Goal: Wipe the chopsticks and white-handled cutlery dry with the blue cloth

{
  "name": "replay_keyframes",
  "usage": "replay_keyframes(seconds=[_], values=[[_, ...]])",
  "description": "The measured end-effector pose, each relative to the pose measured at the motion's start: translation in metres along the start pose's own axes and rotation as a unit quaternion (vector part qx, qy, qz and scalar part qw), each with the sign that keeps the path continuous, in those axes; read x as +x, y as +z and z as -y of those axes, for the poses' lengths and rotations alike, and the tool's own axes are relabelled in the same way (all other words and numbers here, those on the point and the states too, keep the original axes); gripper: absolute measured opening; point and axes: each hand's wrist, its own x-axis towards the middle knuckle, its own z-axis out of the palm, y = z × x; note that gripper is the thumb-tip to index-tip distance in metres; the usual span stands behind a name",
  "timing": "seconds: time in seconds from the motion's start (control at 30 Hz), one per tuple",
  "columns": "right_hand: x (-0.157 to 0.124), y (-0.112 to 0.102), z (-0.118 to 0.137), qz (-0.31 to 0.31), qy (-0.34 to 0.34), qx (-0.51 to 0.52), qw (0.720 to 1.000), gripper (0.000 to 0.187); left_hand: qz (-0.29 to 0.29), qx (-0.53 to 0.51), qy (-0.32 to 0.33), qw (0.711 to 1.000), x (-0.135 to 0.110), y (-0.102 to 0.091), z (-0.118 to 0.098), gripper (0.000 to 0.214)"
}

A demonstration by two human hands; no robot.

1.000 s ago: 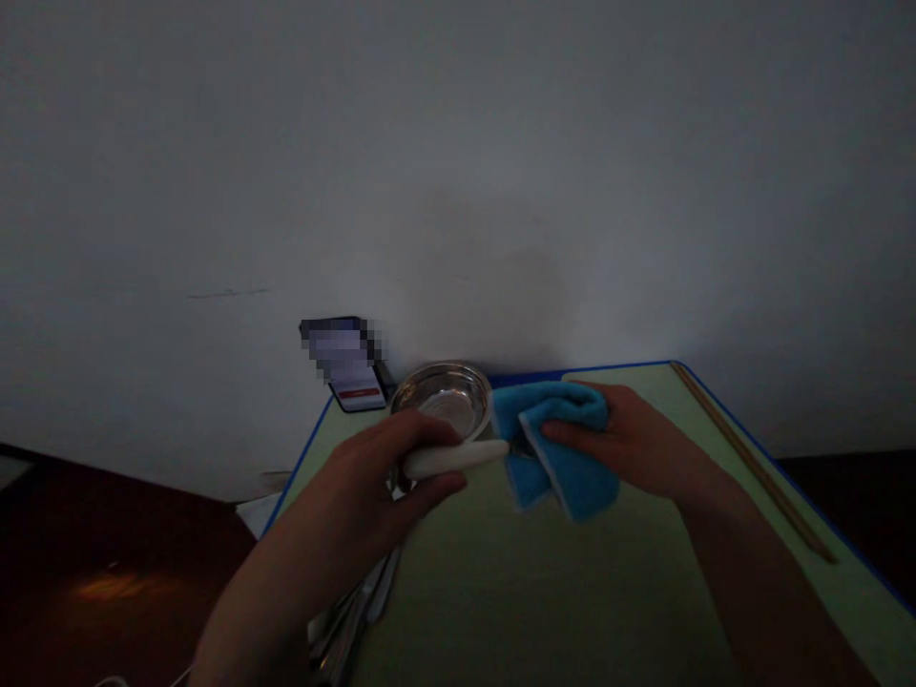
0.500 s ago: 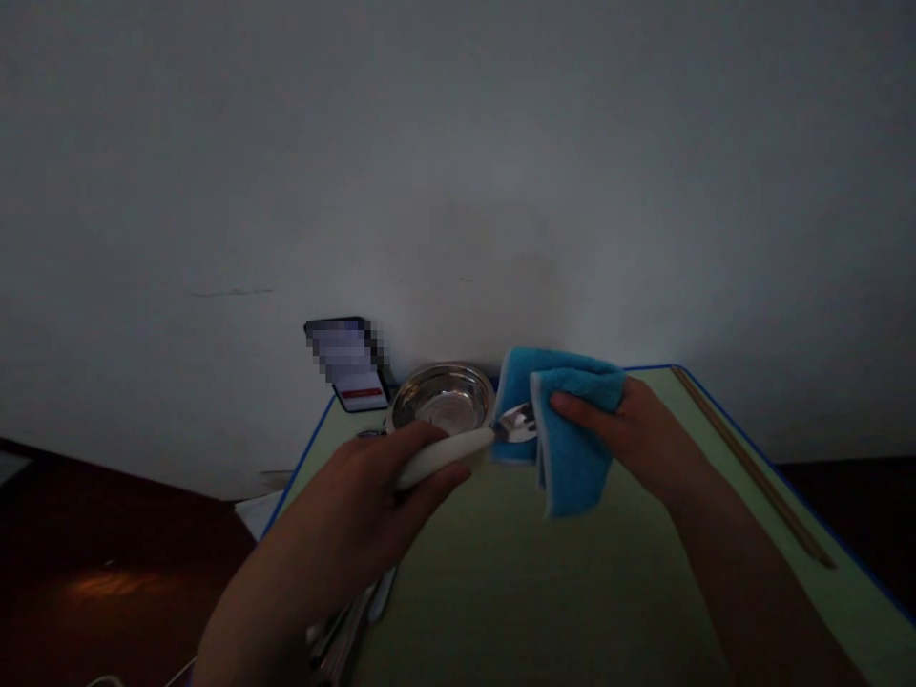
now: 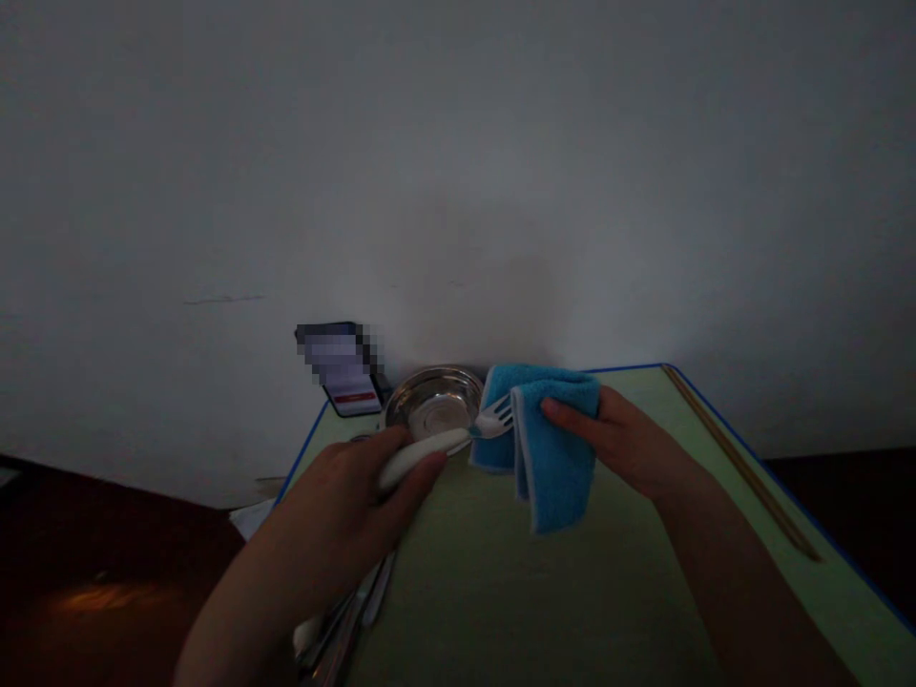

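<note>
A fork (image 3: 429, 452) with a thick white handle lies in the grip of my left hand (image 3: 358, 491), its metal head pointing right. The ends of its tines slip between the folds of a blue cloth (image 3: 558, 448). That folded cloth is pinched in my right hand (image 3: 619, 429), the thumb on its near face and the other fingers mostly hidden. Just behind the fork stands a round metal bowl (image 3: 436, 391). Both hands are held above the green tabletop.
A phone (image 3: 347, 372) leans against the wall at the table's back left corner. Long wooden sticks (image 3: 744, 463) lie along the right edge of the green table (image 3: 544, 611). More cutlery (image 3: 350, 625) lies at the left, partly under my left arm.
Both hands, with the fork and cloth, have shifted slightly left in view. More of the fork's tines now shows outside the cloth. The view itself has moved a little.
</note>
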Motion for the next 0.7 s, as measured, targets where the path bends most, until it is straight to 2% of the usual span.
replay_keyframes(seconds=[0.13, 0.2, 0.37, 0.53, 0.7], values=[[0.003, -0.002, -0.005, 0.003, 0.014, 0.061, 0.998, 0.026, 0.012, -0.021, -0.001, 1.0, 0.0, -0.004, 0.007, 0.037], [0.003, -0.003, -0.006, -0.012, 0.02, 0.098, 0.995, 0.024, -0.008, -0.037, -0.011, 0.999, -0.001, -0.004, 0.013, 0.036], [0.001, -0.004, -0.006, -0.016, 0.049, 0.175, 0.983, 0.025, -0.062, -0.1, -0.084, 0.989, 0.005, 0.003, 0.019, 0.036], [0.002, 0.008, -0.008, -0.01, 0.079, 0.134, 0.988, 0.037, -0.073, -0.224, -0.027, 0.971, 0.018, 0.014, 0.004, 0.034], [0.005, 0.021, -0.01, 0.031, 0.075, 0.06, 0.995, 0.039, -0.129, -0.223, -0.012, 0.966, 0.02, 0.019, -0.01, 0.027]])
